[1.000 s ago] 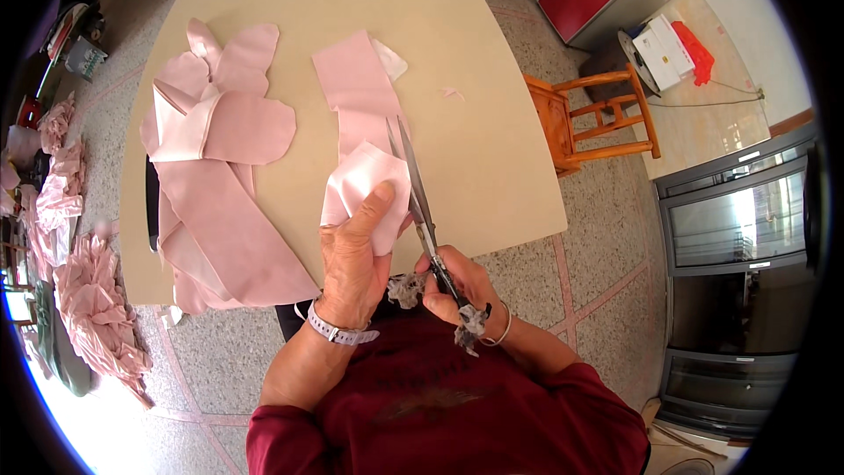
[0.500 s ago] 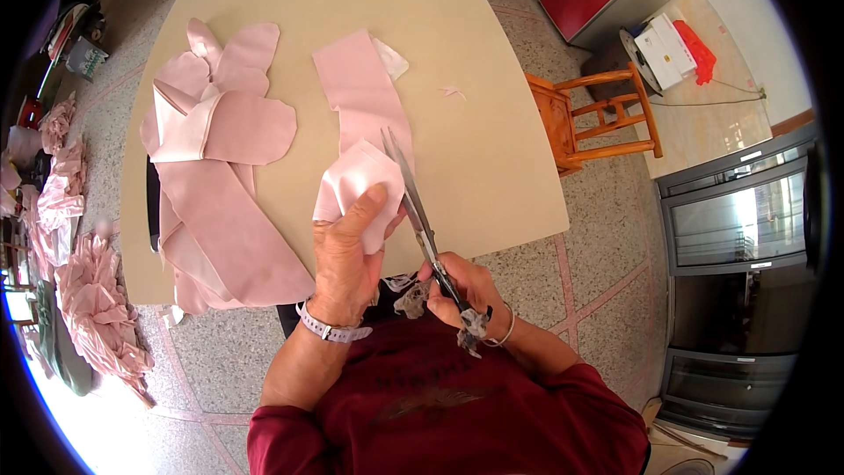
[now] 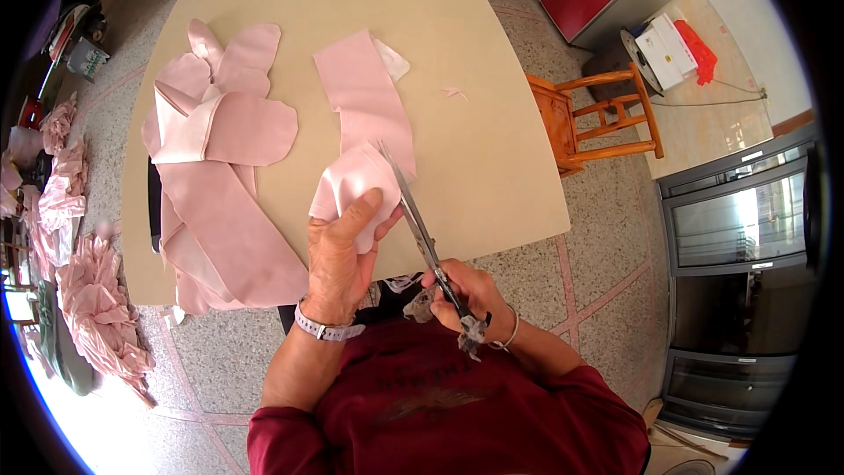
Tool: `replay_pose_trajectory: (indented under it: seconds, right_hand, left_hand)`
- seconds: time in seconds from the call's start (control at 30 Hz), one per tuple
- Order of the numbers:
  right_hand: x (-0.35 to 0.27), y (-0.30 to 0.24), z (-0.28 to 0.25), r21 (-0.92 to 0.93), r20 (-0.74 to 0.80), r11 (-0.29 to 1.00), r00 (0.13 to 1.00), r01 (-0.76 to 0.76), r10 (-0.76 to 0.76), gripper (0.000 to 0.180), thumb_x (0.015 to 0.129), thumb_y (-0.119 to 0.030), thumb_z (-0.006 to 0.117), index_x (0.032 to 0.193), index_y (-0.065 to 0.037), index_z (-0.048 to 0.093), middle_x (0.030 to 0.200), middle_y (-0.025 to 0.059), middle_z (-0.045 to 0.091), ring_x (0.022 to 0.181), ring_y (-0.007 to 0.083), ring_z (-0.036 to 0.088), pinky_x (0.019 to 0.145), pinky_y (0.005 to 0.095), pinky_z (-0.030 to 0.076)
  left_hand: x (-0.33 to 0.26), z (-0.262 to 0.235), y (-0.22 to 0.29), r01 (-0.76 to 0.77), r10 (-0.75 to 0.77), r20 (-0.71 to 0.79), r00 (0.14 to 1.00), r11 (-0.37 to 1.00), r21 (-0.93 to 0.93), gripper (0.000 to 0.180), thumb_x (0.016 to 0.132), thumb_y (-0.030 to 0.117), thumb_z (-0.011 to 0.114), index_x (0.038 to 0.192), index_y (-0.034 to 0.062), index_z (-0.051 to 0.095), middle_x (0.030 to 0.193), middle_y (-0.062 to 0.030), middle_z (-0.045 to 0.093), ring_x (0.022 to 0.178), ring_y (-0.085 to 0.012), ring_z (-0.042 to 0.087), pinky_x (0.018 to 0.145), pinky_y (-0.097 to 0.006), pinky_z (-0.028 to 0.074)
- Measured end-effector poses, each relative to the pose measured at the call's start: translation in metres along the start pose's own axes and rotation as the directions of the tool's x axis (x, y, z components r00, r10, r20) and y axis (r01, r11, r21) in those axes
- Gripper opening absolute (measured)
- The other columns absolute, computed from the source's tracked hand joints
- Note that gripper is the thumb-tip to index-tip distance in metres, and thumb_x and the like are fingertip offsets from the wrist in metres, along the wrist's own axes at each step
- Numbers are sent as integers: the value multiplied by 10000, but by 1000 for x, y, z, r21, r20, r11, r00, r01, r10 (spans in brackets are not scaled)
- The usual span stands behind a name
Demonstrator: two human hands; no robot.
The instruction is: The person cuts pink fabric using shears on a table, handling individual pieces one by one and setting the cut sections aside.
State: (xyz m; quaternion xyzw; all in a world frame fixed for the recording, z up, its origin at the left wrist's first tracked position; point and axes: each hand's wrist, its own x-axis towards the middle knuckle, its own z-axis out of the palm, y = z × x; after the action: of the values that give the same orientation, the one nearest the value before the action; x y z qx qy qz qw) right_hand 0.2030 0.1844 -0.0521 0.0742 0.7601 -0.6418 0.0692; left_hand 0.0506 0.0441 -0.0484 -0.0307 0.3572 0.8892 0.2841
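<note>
My left hand [image 3: 341,251] pinches a folded end of pink fabric [image 3: 352,176] between thumb and fingers, over the table's near edge. The rest of that strip runs away from me across the tabletop. Long metal scissors [image 3: 424,242] with cloth-wrapped handles are gripped in my right hand [image 3: 475,292]. Their blades look closed or nearly so and lie along the right edge of the held fabric, tips pointing away from me. Whether the blades touch the fabric I cannot tell. A pale scrap [image 3: 391,59] shows beside the strip's far end.
More pink pieces [image 3: 233,202] are heaped on the left of the beige table [image 3: 475,167]. A small pink snippet [image 3: 454,92] lies to the right. A wooden chair [image 3: 598,114] stands by the right edge, a grey cabinet [image 3: 738,273] beyond. Pink cloth piles [image 3: 97,308] sit at far left.
The scissors' blades have come closer together, and their tips have dropped slightly toward me. My left hand has shifted a little left with the fabric.
</note>
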Motion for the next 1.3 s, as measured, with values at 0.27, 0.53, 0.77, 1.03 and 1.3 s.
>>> replay_pose_trajectory:
  seconds: [0.27,0.53,0.77,1.03,1.3]
  right_hand:
    - [-5,0,-1,-17,-31,1000,999,-16,16,291,820,-22,614,1095,-23,520,640,-5,532,550,43,494,532,225,401]
    - [-7,0,-2,-84,-29,996,999,21,-24,282,830,-13,600,1101,-6,523,638,13,554,559,43,513,533,224,414]
    - [-11,-3,-6,-149,-10,986,997,75,-77,290,840,-22,618,1116,-6,530,642,24,569,565,48,524,541,222,423]
    - [-18,1,-27,58,148,993,985,-103,93,287,840,-61,654,1096,-21,530,666,-26,561,582,39,487,548,211,373]
    - [-15,-3,-37,5,247,997,967,-73,70,284,817,-102,677,1066,-28,565,596,-11,515,528,50,447,511,223,339]
  left_hand:
    - [4,5,-7,-113,110,-59,992,993,-35,402,885,142,695,1250,57,547,1134,-47,620,1034,-169,612,891,-323,528]
    - [4,6,-5,-139,138,-84,987,990,-13,357,883,90,685,1220,54,573,1105,-40,633,1006,-160,622,875,-311,534]
    - [5,-5,2,-128,128,-33,991,992,19,381,857,71,698,1222,49,592,1135,-51,637,1034,-168,615,900,-337,513]
    - [3,-23,14,-105,103,28,994,992,77,393,849,37,680,1233,43,595,1117,-42,642,1029,-165,615,884,-337,516]
    - [-8,-29,30,27,-32,75,997,997,77,402,817,-28,663,1211,28,605,1092,-74,664,970,-182,654,828,-323,558]
